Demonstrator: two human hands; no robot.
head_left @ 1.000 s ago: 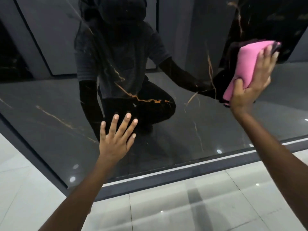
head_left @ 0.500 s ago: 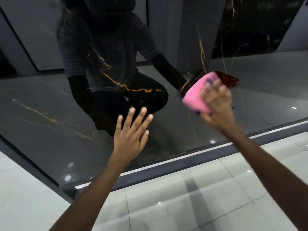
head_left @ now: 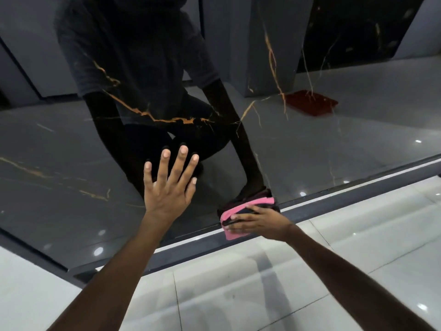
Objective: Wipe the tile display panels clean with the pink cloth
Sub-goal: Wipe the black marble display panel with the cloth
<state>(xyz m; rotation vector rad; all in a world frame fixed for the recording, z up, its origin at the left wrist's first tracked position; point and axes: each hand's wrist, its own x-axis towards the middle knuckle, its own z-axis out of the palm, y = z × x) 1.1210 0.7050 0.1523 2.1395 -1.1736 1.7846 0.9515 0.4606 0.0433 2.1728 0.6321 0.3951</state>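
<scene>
Down from the panel's upper right, the pink cloth [head_left: 241, 212] is now sitting at the bottom edge of the glossy dark tile panel [head_left: 322, 149].

I am pressing it there with my right hand [head_left: 259, 220], fingers [head_left: 235, 226] curling over it, just above the grey frame strip [head_left: 334, 204]. I am bracing my left hand [head_left: 168, 187] flat on the panel, fingers spreading straight.
</scene>
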